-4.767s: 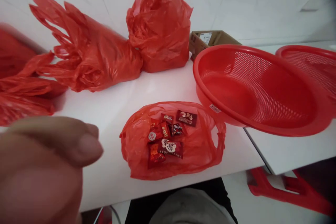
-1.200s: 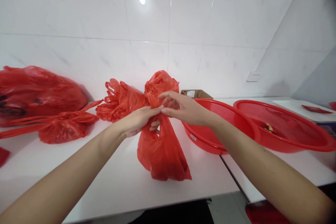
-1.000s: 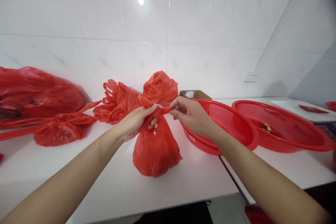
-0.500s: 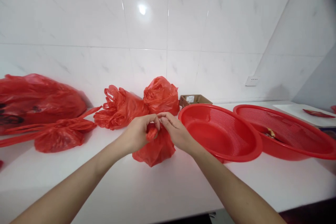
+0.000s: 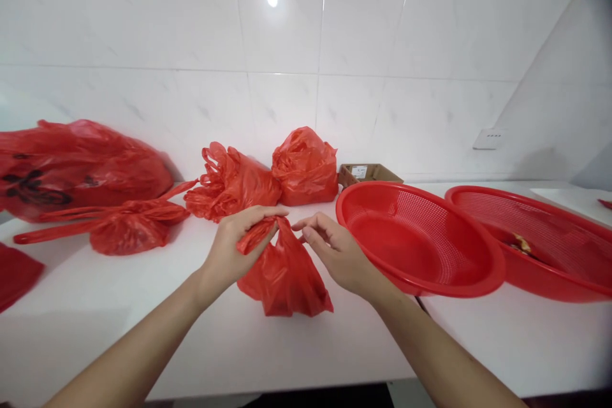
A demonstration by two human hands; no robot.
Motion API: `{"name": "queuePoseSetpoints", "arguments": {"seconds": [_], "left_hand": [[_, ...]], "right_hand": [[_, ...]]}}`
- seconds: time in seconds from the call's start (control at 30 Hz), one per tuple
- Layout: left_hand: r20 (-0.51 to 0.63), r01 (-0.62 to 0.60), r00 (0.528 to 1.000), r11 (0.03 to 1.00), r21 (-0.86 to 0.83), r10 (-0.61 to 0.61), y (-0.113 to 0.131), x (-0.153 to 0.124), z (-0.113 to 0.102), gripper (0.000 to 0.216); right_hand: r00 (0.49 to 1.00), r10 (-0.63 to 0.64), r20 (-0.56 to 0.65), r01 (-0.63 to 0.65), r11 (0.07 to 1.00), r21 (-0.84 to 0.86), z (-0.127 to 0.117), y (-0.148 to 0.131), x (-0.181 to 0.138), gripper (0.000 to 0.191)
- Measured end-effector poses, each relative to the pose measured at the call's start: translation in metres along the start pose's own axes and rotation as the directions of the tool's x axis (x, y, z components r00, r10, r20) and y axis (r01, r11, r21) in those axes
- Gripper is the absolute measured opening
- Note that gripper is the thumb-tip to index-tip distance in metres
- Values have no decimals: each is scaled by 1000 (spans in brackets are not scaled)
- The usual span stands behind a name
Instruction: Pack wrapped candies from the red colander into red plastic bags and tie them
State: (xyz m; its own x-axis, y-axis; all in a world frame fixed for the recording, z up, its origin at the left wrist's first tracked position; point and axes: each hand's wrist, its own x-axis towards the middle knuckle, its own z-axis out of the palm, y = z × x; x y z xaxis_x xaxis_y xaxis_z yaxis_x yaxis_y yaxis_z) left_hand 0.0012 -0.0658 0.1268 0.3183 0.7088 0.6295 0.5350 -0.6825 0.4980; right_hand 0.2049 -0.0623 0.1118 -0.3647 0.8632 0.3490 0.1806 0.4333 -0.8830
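A red plastic bag [image 5: 291, 277] stands on the white table in front of me, its lower part full and its top gathered and twisted. My left hand [image 5: 241, 245] is closed around the gathered top, thumb and fingers wrapped on the plastic. Just right of the twisted neck is my right hand [image 5: 335, 248], its fingers bent and slightly apart, the fingertips close beside the plastic. Nothing shows between those fingers; whether they touch the neck I cannot tell. What the bag contains is hidden.
Two red plastic baskets [image 5: 421, 242] [image 5: 564, 268] stand to the right; the farther one holds a small packet. Behind are red bags [image 5: 234, 185] [image 5: 306, 169] and a cardboard box [image 5: 370, 173]. A tied bag [image 5: 131, 233] and a large bag [image 5: 90, 166] lie left.
My hands have drawn apart; the right has moved away from the neck to the right. The bag's top now spreads out in my left hand. The view has shifted slightly.
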Motion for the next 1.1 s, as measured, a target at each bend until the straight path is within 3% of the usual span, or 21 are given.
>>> {"name": "queuePoseSetpoints", "arguments": {"seconds": [0.13, 0.2, 0.3, 0.4, 0.53, 0.67, 0.73, 0.83, 1.0, 1.03, 1.1], "left_hand": [[-61, -125, 990, 992, -26, 123, -2, -8, 3, 27], [-91, -193, 978, 981, -25, 190, -2, -8, 5, 25], [-113, -198, 974, 980, -3, 196, -2, -9, 7, 25], [-60, -147, 987, 989, 15, 147, -3, -9, 5, 31], [36, -152, 988, 988, 14, 151, -17, -10, -3, 32], [12, 77, 997, 997, -17, -76, -66, -20, -21, 27], [-52, 244, 969, 970, 20, -243, -96, -30, -28, 35], [-49, 396, 918, 918, 19, -394, -123, -41, -29, 44], [205, 530, 839, 843, -93, -504, -115, -30, -29, 41], [220, 523, 842, 845, -110, -492, -110, -25, -33, 39], [140, 471, 881, 869, -152, -453, -99, -12, -43, 40]], "right_hand": [[993, 45, 112, -65, 981, 184, 13, 4, 3, 15], [981, 43, 188, -78, 981, 180, 17, 4, 5, 13], [999, -20, 41, 17, 997, 76, 18, 2, 7, 14], [992, -53, -118, 55, 998, 18, 15, -2, 4, 23], [997, 18, -69, -13, 997, 71, 13, 3, -9, 35], [991, 127, -44, -123, 989, 77, 14, 38, -36, 39], [978, 204, -40, -202, 978, 41, 14, 63, -50, 41], [956, 292, -36, -292, 956, 19, 11, 93, -62, 42], [928, 369, -48, -362, 926, 108, -1, 98, -64, 43], [924, 381, -35, -374, 919, 123, -2, 97, -64, 41], [919, 390, -54, -382, 917, 116, -1, 96, -67, 33]]}}
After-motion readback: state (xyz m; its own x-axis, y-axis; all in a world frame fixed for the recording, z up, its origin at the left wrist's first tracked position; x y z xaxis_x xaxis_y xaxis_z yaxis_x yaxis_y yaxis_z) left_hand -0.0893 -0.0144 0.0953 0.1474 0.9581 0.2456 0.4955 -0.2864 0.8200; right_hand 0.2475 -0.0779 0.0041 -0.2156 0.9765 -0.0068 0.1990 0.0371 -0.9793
